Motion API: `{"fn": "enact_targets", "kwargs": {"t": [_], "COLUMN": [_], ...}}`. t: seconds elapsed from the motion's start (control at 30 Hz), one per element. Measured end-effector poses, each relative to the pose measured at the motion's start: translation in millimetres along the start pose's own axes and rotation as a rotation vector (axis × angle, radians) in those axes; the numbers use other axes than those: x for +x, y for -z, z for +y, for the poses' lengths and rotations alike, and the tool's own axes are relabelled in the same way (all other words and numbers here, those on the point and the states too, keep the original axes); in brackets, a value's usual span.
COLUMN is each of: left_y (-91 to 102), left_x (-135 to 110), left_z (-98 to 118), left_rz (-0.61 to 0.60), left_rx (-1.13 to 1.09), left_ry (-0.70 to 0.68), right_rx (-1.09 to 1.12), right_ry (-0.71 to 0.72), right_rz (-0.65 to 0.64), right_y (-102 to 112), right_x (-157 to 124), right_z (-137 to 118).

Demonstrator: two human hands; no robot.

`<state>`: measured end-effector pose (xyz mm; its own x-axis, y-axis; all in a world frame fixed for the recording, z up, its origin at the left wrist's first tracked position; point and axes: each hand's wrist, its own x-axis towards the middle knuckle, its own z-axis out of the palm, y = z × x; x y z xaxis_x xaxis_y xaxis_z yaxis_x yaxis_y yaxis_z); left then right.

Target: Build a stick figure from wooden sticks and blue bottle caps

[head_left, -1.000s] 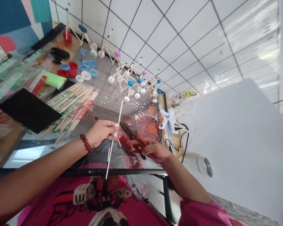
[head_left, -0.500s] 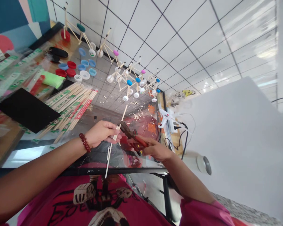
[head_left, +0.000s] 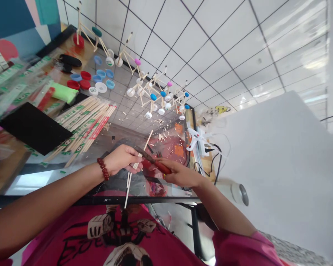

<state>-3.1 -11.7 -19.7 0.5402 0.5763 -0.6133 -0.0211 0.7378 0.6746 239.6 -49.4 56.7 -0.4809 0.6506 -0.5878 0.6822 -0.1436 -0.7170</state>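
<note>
Left hand (head_left: 124, 159) pinching wooden sticks (head_left: 148, 139); right hand (head_left: 180, 173) gripping pliers (head_left: 148, 157), jaws at sticks. Glue gun (head_left: 193, 138) at right hand's 1 o'clock.

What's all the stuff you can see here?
wooden sticks: several, pale, centre
pliers: 1, red handles, centre
wood scraps: many, pale, centre
stick models: several, pale with coloured discs, back
loose bottle caps: 6 blue, 3 red, 2 white, upper left
wrapped chopsticks: many, pale, left
wrappers: too jumbled to count, far left
flat panel: 1, black, left
packet: 1, bright green, left
oval object: 1, black, upper left
glue gun: 1, white, right
container: 1, pale, lower right
table: 1, black edge, middle
white surface: 1, right
tiles: many, white, top
shirt: 1, magenta, bottom
bracelet: 1, dark red, left of centre
left hand: 1, grip around wooden sticks
right hand: 1, grip around pliers
</note>
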Motion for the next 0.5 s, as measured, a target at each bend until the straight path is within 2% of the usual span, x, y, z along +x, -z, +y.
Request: {"fn": "enact_targets", "kwargs": {"t": [0.27, 0.4, 0.5], "left_y": [-4.9, -5.7, -6.6], "left_x": [-4.8, -2.8, -0.9], "left_z": [5.1, 2.8, -0.1], "left_rz": [0.075, 0.118, 0.139], "left_rx": [-0.076, -0.055, -0.050], "left_ry": [0.017, -0.074, -0.161], "right_rx": [-0.232, -0.415, -0.505], "right_ry": [0.109, 0.060, -0.053], "right_rz": [0.026, 0.087, 0.160], "right_y": [3.0, 2.7, 2.6], "right_x": [7.2, 11.3, 13.9], "right_z": [-13.6, -16.9, -19.4]}}
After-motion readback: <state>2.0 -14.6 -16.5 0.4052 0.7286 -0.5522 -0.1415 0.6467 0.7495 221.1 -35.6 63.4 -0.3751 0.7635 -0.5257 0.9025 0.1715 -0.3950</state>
